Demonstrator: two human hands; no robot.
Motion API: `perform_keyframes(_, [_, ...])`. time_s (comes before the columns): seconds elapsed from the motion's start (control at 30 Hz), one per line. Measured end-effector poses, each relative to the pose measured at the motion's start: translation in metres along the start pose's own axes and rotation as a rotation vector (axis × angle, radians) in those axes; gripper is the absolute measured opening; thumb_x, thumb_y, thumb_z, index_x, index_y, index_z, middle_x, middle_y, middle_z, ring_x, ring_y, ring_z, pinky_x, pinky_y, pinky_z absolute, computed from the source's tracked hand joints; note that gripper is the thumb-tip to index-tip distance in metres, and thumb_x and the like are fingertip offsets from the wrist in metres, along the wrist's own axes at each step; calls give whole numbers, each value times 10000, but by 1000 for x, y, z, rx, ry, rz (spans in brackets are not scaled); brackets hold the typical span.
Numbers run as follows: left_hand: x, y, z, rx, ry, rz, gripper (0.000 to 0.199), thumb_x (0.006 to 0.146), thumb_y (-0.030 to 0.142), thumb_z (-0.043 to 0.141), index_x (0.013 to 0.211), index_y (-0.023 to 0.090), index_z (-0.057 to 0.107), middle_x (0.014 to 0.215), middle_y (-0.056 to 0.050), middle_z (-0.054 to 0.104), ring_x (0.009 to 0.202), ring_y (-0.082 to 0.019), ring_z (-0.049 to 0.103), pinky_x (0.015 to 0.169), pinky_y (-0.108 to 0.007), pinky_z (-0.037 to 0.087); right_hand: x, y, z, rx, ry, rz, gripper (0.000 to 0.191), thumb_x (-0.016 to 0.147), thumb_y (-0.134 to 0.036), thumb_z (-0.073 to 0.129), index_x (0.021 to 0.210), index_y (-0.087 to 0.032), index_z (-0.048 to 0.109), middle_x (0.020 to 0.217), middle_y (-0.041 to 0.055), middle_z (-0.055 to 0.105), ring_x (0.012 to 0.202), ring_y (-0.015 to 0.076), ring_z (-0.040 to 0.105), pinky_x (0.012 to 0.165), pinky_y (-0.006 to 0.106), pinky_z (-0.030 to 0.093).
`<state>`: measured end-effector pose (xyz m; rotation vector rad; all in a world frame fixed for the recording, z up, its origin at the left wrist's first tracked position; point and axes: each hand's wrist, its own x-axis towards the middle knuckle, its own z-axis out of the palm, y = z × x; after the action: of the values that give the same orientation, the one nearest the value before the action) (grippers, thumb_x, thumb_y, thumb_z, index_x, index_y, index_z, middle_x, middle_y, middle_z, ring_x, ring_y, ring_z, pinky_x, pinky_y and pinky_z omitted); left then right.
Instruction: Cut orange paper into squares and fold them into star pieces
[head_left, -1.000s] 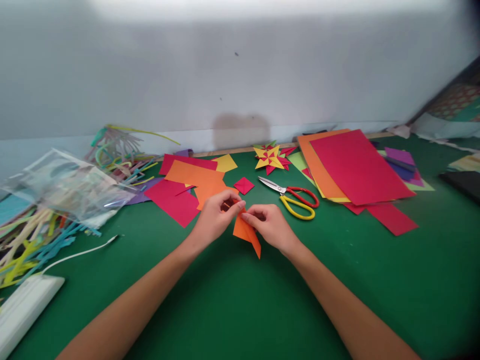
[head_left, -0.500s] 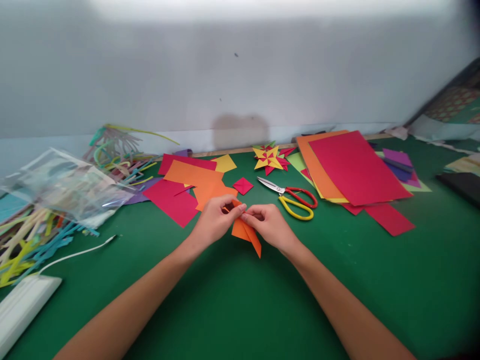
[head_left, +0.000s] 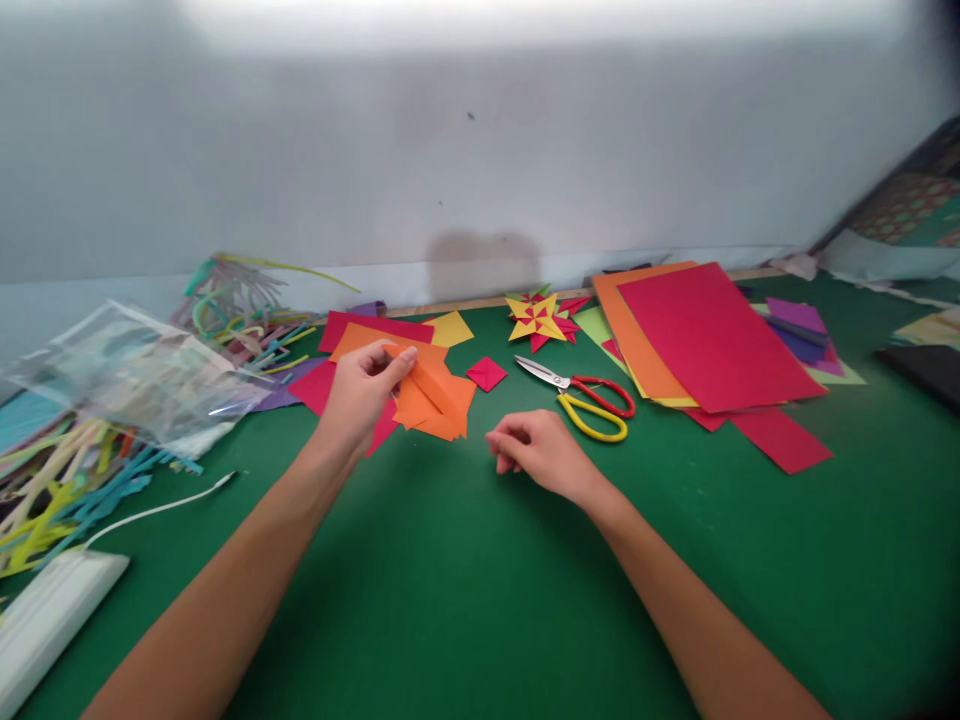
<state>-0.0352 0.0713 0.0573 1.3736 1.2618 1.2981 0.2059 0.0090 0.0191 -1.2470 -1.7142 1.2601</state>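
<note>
Between the thumb and fingers of my left hand [head_left: 371, 385] is a folded piece of orange paper [head_left: 431, 388], held over other orange paper sheets [head_left: 356, 342] on the table. My right hand [head_left: 534, 450] hovers over the green tabletop [head_left: 465, 560] with its fingers curled and pressed together; nothing shows in them. Beyond it lies a small folded red paper square [head_left: 487, 374]. The scissors [head_left: 592, 395], with one red and one yellow handle loop, rest just past my right hand with their blades apart.
A yellow and red folded paper star [head_left: 536, 318] sits near the wall. Large red sheets [head_left: 712, 340] over orange ones lie right. To the left are a clear plastic bag [head_left: 142, 375], coloured paper strips [head_left: 82, 480], a white cable [head_left: 161, 510] and a white box-like object [head_left: 67, 615].
My left hand has carried the folded orange paper left and away from me, over the orange sheets. My right hand has let go of it and stays almost in place.
</note>
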Motion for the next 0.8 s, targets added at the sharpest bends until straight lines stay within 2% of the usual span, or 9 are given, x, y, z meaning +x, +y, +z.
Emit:
perform_keyframes(0.07, [1,-1,-1,-91,-52,-102,289,806,391,797,683,174,651,658,-4,579,578,-112,518,535,-247,388,1,-2,-5,28,129,-81,168,949,-297,608,966,-226,759,782,28,775,675,178,696,619,286,533])
perform_keyframes(0.1, [-1,-2,2,-128,-91,-172,273,789,393,810,710,171,670,686,-14,602,589,-116,537,536,-246,402,1,-4,-6,66,141,-126,245,941,-261,617,1158,-258,729,908,28,794,777,189,724,692,306,561])
perform_keyframes(0.13, [-3,-2,6,-158,-129,-242,266,766,392,828,737,170,686,719,-23,624,609,-122,561,542,-246,420,0,-6,-7,88,113,-175,377,935,-227,621,1303,-293,669,1029,29,793,905,198,734,789,330,572])
perform_keyframes(0.2, [-11,-4,17,-203,-215,-359,278,725,383,862,765,165,695,756,-26,641,646,-128,600,562,-240,451,-2,-10,-6,116,31,-252,476,933,-196,628,1387,-337,619,1175,23,766,1020,200,720,912,365,561])
perform_keyframes(0.27, [-19,-5,26,-229,-291,-446,313,735,398,855,721,167,645,716,-15,619,628,-138,609,559,-251,466,-4,-11,-3,126,-23,-302,405,932,-205,652,1314,-335,684,1222,25,747,1039,204,710,923,370,563])
perform_keyframes(0.37, [-27,-8,34,-226,-362,-463,372,769,418,830,678,178,560,646,21,546,547,-110,537,506,-234,405,-5,-11,2,132,-21,-370,258,923,-234,695,1156,-313,773,1175,38,748,1074,223,695,935,378,564])
perform_keyframes(0.5, [-30,-8,35,-181,-370,-388,419,790,434,811,640,178,516,629,37,472,552,-93,470,507,-225,360,-4,-9,6,169,40,-383,167,911,-239,718,1036,-297,812,1071,45,756,1048,227,700,934,388,565])
perform_keyframes(0.73, [-33,5,39,-77,-424,-210,365,848,463,747,705,159,604,679,7,564,627,-112,521,578,-230,398,-1,-5,16,454,76,-268,33,857,-270,783,849,-247,806,1022,58,714,905,205,704,784,344,601])
perform_keyframes(0.8, [-36,8,41,-54,-442,-180,367,863,474,729,731,152,613,691,4,574,636,-114,530,587,-226,410,0,-5,21,512,107,-238,94,858,-291,781,788,-229,788,1008,59,704,828,187,695,715,325,604])
